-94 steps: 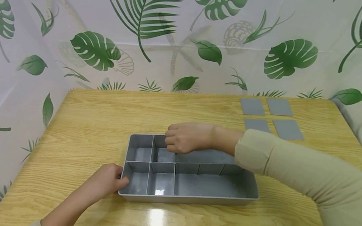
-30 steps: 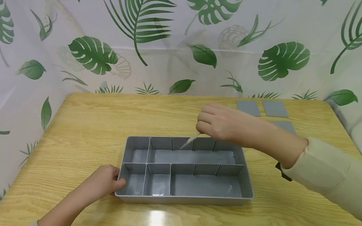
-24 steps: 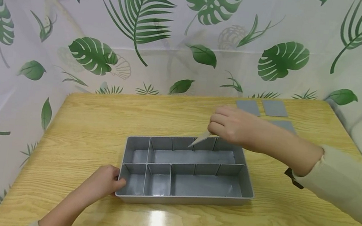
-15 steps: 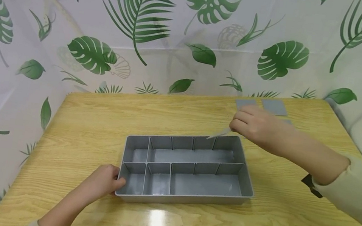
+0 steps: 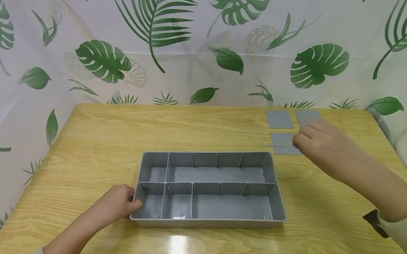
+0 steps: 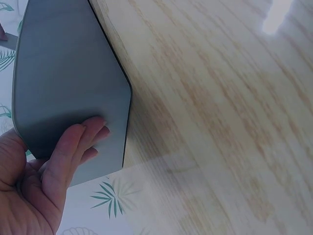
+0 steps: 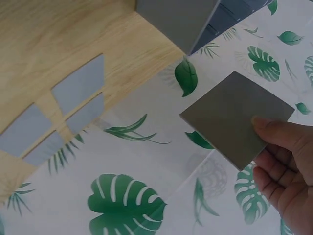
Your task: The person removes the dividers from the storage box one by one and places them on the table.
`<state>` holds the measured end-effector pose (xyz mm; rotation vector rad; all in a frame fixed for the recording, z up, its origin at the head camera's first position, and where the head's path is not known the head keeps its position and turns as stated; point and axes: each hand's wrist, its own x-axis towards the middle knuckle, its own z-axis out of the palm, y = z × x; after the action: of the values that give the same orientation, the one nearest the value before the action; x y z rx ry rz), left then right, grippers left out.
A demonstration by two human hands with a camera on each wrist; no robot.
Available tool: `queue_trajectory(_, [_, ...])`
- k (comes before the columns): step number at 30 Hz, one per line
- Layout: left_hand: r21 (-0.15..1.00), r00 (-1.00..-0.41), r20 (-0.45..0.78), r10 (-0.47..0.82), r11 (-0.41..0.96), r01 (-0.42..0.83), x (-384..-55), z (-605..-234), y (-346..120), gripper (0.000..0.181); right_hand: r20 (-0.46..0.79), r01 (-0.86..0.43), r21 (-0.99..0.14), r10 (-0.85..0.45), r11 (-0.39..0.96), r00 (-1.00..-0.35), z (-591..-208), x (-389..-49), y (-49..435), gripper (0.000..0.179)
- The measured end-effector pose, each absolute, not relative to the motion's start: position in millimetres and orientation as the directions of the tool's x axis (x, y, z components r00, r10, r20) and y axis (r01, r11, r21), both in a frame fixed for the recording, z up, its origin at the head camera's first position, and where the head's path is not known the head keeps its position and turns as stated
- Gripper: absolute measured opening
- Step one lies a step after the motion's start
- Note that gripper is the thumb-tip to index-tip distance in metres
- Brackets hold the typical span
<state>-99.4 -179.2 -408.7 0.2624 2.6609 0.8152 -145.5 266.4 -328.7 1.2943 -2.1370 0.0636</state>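
A grey divided box (image 5: 206, 226) stands on the wooden table. My left hand (image 5: 122, 203) grips its left end, thumb over the rim; in the left wrist view the fingers (image 6: 73, 142) lie against the outer wall. To the right of the box's far corner, my right hand (image 5: 317, 144) pinches a thin grey square divider (image 7: 230, 117) between thumb and fingers, in the air. From the head it shows nearly edge-on. Inside the box, one divider stands across the far row and two across the near row, with long open sections to the right.
Several more grey square dividers (image 5: 279, 119) lie flat at the table's back right, partly behind my right hand in the head view. A leaf-print cloth (image 5: 197, 27) hangs behind the wooden table (image 5: 110, 132).
My right hand has pulled the divider up out of the box's far row and carried it right and away, toward the flat dividers. My left hand keeps its grip on the box.
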Motion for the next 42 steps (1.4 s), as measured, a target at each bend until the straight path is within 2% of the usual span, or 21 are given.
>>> queue_trajectory(1, [0.573, -0.924, -0.268, 0.271, 0.816, 0.073, -99, -409, -179, 0.024, 0.543, -0.807, 0.262, -0.772, 0.530, -0.331, -331, -145, 268, 0.010])
queue_trajectory(3, [0.574, -0.926, -0.266, 0.270, 0.816, 0.073, -99, -408, -180, 0.025, 0.554, -0.796, 0.237, -0.750, 0.558, -0.361, -334, -145, 272, 0.024])
queue_trajectory(6, [0.576, -0.927, -0.265, 0.266, 0.814, 0.068, -99, -407, -180, 0.026, 0.559, -0.772, 0.205, -0.719, 0.601, -0.412, -337, -143, 276, 0.029])
queue_trajectory(11, [0.577, -0.925, -0.274, 0.262, 0.815, 0.060, -99, -407, -181, 0.027, 0.551, -0.746, 0.215, -0.709, 0.631, -0.440, -344, -141, 282, 0.037])
queue_trajectory(16, [0.572, -0.926, -0.276, 0.258, 0.818, 0.058, -98, -409, -181, 0.025, 0.528, -0.734, 0.235, -0.718, 0.637, -0.454, -357, -140, 285, 0.020])
queue_trajectory(20, [0.569, -0.927, -0.270, 0.258, 0.820, 0.063, -98, -410, -181, 0.025, 0.495, -0.715, 0.254, -0.722, 0.651, -0.482, -368, -139, 286, 0.031])
queue_trajectory(26, [0.564, -0.929, -0.264, 0.260, 0.823, 0.070, -98, -410, -181, 0.028, 0.461, -0.696, 0.240, -0.711, 0.676, -0.531, -383, -141, 291, 0.032])
queue_trajectory(33, [0.572, -0.925, -0.271, 0.266, 0.818, 0.067, -98, -410, -181, 0.028, 0.397, -0.678, 0.207, -0.694, 0.705, -0.601, -397, -141, 295, 0.042])
queue_trajectory(39, [0.565, -0.925, -0.273, 0.263, 0.822, 0.067, -99, -411, -181, 0.027, 0.338, -0.643, 0.219, -0.675, 0.734, -0.656, -405, -140, 295, 0.041])
queue_trajectory(42, [0.570, -0.926, -0.276, 0.259, 0.819, 0.060, -98, -411, -181, 0.027, 0.334, -0.641, 0.224, -0.675, 0.734, -0.657, -409, -141, 295, 0.039])
